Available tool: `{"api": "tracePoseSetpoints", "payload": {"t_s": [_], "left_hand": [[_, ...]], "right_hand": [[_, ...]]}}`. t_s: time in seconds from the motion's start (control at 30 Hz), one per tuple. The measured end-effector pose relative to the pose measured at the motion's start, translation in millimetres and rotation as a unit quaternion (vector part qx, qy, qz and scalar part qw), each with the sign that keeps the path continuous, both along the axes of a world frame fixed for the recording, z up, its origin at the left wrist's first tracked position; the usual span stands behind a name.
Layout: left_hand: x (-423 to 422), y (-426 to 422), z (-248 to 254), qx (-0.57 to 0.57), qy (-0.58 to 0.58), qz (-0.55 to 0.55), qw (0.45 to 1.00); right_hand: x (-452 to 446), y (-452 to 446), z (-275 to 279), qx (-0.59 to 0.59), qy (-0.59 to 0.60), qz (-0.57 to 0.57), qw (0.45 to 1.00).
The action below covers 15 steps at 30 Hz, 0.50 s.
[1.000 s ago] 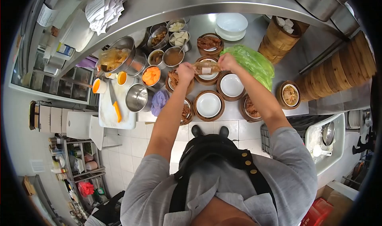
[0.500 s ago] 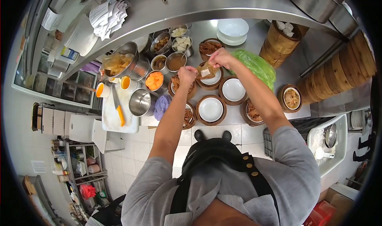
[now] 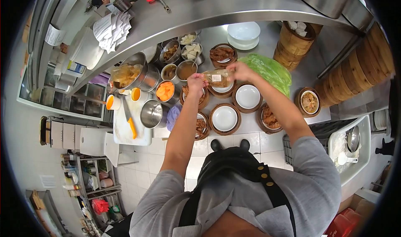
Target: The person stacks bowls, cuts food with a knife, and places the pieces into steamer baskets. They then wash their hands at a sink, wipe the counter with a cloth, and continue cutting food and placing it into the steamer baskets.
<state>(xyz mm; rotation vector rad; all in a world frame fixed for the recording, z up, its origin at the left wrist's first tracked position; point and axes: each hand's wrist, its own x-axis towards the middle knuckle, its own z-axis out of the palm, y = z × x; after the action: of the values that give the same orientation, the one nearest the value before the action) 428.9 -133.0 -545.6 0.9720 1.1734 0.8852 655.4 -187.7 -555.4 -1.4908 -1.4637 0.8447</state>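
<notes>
Between my two hands a clear plastic packet (image 3: 218, 79) with a white label and brownish contents is held up over the steamers. My left hand (image 3: 196, 83) pinches its left end. At the other end the fingers of my right hand (image 3: 241, 71) are closed on it. Below lie bamboo steamers with white bowls; one bowl (image 3: 224, 118) in front and another bowl (image 3: 247, 96) to the right have nothing in them. Reddish-brown chicken feet (image 3: 222, 54) fill a steamer behind the packet. More brown food (image 3: 270, 117) sits in a steamer at front right.
A green plastic bag (image 3: 267, 72) lies right of my right hand. Stacked bamboo steamers (image 3: 355, 72) stand at far right. Metal bowls, one with orange slices (image 3: 165, 91), crowd the left. A yellow-handled knife (image 3: 131, 126) rests on a white cutting board (image 3: 142, 137). A steel shelf (image 3: 200, 16) overhangs the back.
The packet has been stretched out more level, its label turning upright to my view. My right hand has moved slightly right and down. The whole view has shifted a little.
</notes>
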Motion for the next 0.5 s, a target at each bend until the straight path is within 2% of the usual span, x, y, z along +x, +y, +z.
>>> {"api": "tracePoseSetpoints", "payload": {"t_s": [0.03,0.07,0.1,0.17,0.2,0.23,0.27,0.33,0.37,0.43,0.47,0.5], "left_hand": [[2,-1,-1,0.003,-0.011,0.021,1.000],[2,-3,-3,0.001,-0.009,0.020,1.000],[4,-3,-4,0.012,-0.010,0.000,1.000],[7,-1,-4,0.026,-0.011,-0.019,0.999],[8,-2,-6,0.044,0.010,-0.053,0.998],[9,-2,-9,0.062,0.031,-0.087,0.994],[10,-2,-14,0.060,0.032,-0.085,0.994],[10,1,-23,0.137,0.139,-0.067,0.978],[10,0,-18,0.139,0.138,-0.065,0.978],[3,-10,-14,0.233,0.307,-0.069,0.920],[1,-12,-11,0.233,0.307,-0.066,0.921],[2,-14,-9,0.276,0.361,-0.085,0.887]], "right_hand": [[-5,-8,-6,0.174,-0.166,0.020,0.970],[-6,-7,-5,0.051,-0.206,0.070,0.975],[-10,-6,-5,0.050,-0.205,0.070,0.975],[-23,4,-1,0.003,-0.161,0.033,0.986],[-33,11,2,-0.039,-0.026,0.029,0.998],[-40,20,6,-0.039,-0.025,0.031,0.998],[-45,30,9,-0.087,0.092,0.042,0.991],[-53,38,23,-0.161,0.296,0.037,0.941],[-51,44,23,-0.159,0.294,0.039,0.942],[-49,49,19,-0.196,0.291,0.045,0.935],[-44,48,21,-0.205,0.284,0.097,0.932],[-43,48,23,-0.206,0.281,0.099,0.932]]}}
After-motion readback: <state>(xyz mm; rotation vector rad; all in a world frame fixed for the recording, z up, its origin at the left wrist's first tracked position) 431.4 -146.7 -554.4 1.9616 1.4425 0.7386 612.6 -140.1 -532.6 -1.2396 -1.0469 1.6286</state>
